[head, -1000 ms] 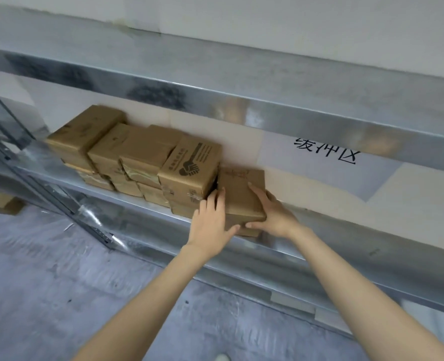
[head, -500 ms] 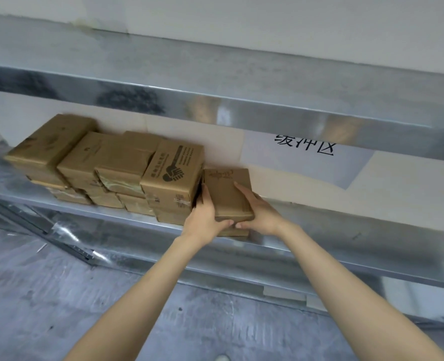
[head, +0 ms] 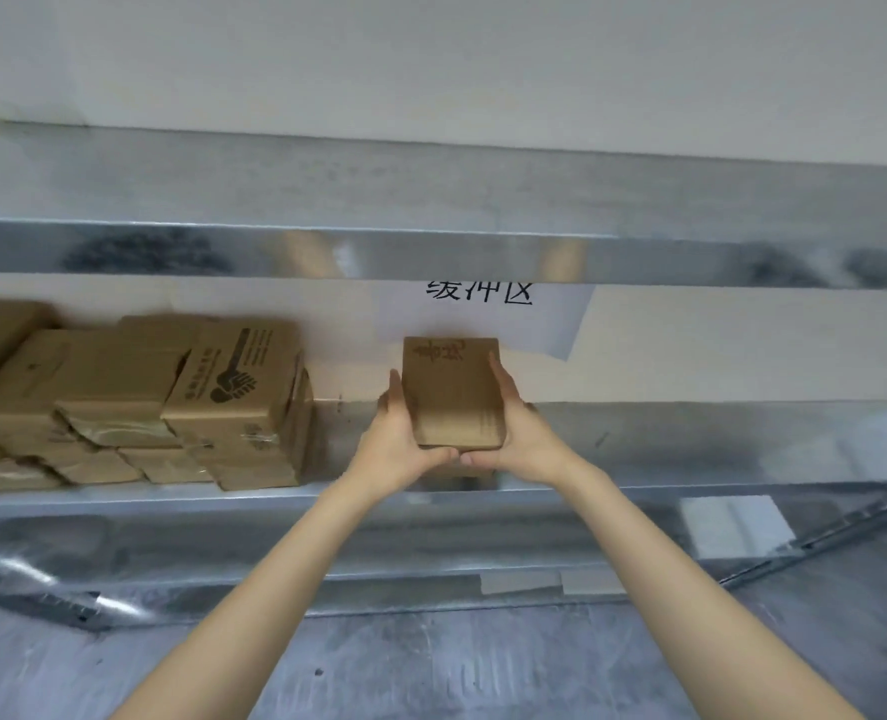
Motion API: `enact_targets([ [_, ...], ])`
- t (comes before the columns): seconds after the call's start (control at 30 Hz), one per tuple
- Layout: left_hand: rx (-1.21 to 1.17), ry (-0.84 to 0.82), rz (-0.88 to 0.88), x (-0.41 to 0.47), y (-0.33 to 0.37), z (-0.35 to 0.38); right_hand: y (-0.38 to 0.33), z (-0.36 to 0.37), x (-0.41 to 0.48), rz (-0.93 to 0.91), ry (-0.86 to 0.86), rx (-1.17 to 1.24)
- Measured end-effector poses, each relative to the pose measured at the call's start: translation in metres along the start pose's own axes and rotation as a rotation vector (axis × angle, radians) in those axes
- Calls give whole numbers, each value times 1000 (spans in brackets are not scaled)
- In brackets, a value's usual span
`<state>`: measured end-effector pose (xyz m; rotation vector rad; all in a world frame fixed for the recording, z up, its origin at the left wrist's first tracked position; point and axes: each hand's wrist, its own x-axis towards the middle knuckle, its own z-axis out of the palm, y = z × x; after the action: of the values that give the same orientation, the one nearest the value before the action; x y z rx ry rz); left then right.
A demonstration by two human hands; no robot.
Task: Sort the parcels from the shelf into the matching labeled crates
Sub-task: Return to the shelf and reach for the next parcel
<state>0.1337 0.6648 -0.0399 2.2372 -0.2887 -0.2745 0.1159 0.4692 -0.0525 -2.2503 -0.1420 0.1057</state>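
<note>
A small flat brown cardboard parcel (head: 451,389) with dark print near its far end is held above the metal shelf (head: 690,444). My left hand (head: 397,433) grips its left side and near corner. My right hand (head: 516,433) grips its right side, thumbs meeting under the near edge. To the left, a pile of several brown parcels (head: 134,402) sits on the same shelf; the nearest one carries a handshake logo (head: 233,384). Another parcel's edge (head: 462,472) shows just under my hands. No crates are in view.
An upper metal shelf board (head: 431,200) runs across above the parcels. A white paper sign with black characters (head: 483,314) is stuck on the wall behind. Grey floor (head: 431,667) lies below, with a slanted metal rail (head: 41,600) at lower left.
Both hands have closed on the flat parcel and lifted it off the stack, away from the handshake-logo parcel and to the right. The view has shifted right, so the pile sits further left.
</note>
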Motion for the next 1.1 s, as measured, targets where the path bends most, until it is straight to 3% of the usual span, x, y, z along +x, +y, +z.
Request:
enact_targets([
  [0.27,-185,-163,84,-1,114,84,25,-105,-116,160,286,292],
  [0.73,-417,-440,459,-119,366,286,70,-274,-399,335,981,328],
  [1.1,-478,-862,615,-227,489,432,102,-335,-607,482,1377,284],
])
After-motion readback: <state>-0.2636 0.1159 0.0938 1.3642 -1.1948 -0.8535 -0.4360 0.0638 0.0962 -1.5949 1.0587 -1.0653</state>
